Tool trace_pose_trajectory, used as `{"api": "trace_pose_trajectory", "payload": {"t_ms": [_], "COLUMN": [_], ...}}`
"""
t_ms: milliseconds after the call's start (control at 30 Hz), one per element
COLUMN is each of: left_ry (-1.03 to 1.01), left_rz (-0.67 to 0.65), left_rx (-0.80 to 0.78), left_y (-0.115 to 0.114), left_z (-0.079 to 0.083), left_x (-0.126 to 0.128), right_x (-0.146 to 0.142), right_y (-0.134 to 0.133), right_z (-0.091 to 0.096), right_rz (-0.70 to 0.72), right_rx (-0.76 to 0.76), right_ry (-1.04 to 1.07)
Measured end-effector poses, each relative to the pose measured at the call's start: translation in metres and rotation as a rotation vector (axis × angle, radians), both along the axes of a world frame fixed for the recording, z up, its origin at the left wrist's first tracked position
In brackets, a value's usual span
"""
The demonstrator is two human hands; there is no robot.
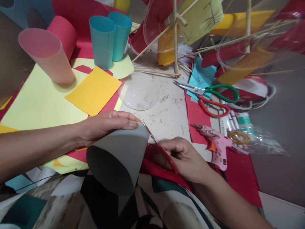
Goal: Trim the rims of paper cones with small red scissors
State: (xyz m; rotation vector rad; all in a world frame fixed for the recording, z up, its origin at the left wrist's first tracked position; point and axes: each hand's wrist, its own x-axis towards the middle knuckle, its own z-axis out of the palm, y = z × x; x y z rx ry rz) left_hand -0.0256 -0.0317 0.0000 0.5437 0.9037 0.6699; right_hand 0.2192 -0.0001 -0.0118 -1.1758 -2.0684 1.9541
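Observation:
A grey paper cup shape (124, 143) lies on its side above my lap, its wide dark mouth facing me. My left hand (105, 127) grips it from above, with the thumb pressed near the narrow end. In my right hand (183, 156) are small red-handled scissors (166, 156), fingers wrapped round the handles. Their blades lie against the narrow end of the grey cup, where a thin yellow edge shows. How far the blades are parted I cannot tell.
Two teal cups (102, 43), a pink cup (51, 58) and a yellow paper square (94, 90) are at the left. A clear plastic disc (140, 92) lies mid-table. Large scissors (202, 92) and a pink glue gun (218, 143) lie right, below a stick frame (175, 41).

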Motion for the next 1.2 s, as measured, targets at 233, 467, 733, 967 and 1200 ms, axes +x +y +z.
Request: {"api": "trace_pose_trajectory", "payload": {"t_ms": [233, 467, 733, 967, 1200], "left_ry": [-0.003, -0.046, 0.123, 0.097, -0.019], "left_rz": [0.001, 0.032, -0.02, -0.028, 0.127], "left_rx": [0.011, 0.003, 0.149, 0.097, -0.003], "left_y": [-0.001, -0.001, 0.001, 0.0, 0.006], "left_z": [-0.002, -0.003, -0.003, -0.004, 0.0], "left_x": [-0.001, -0.001, -0.002, 0.0, 0.003], "right_x": [0.002, 0.002, 0.007, 0.008, -0.002], "right_y": [0.0, 0.0, 0.001, 0.003, 0.007], "right_z": [-0.002, -0.001, -0.003, -0.007, 0.003], "right_rz": [0.005, 0.005, -0.128, -0.313, -0.377], "right_rx": [0.017, 0.039, -0.007, -0.216, -0.432], "right_ry": [0.036, 0.071, 0.121, 0.347, 0.599]}}
